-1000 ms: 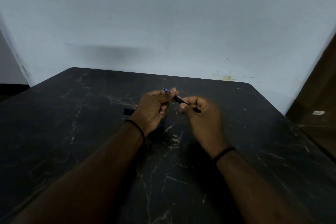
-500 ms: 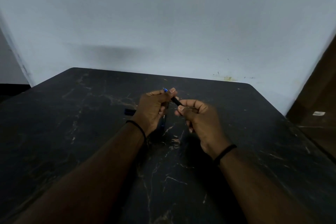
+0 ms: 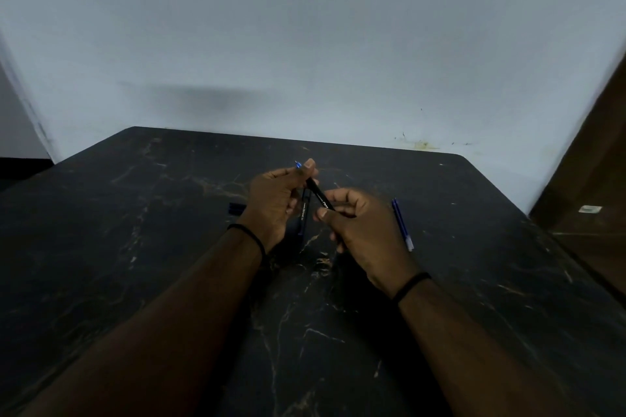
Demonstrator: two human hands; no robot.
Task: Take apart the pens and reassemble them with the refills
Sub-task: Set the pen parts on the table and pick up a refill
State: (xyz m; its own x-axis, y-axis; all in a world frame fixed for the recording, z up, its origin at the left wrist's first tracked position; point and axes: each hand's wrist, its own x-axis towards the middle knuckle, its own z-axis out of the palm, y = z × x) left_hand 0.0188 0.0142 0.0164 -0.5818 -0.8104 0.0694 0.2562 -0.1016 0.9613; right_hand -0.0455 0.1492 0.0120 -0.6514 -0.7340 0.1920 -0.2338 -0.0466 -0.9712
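Observation:
Both hands hold one black pen above the middle of the dark table. My left hand pinches its front end, where a blue tip sticks out past the thumb. My right hand grips the rear of the barrel between thumb and curled fingers. A second dark pen with white print lies on the table under the hands. A blue refill with a pale end lies just right of my right hand. A small dark pen part peeks out left of my left hand.
The table has a marbled black top with a rounded far right corner. A pale wall rises behind it. A brown wooden door or cabinet stands at the right edge.
My right hand slid down and back along the pen barrel toward me, uncovering the blue refill on the table to its right. The left hand stayed put.

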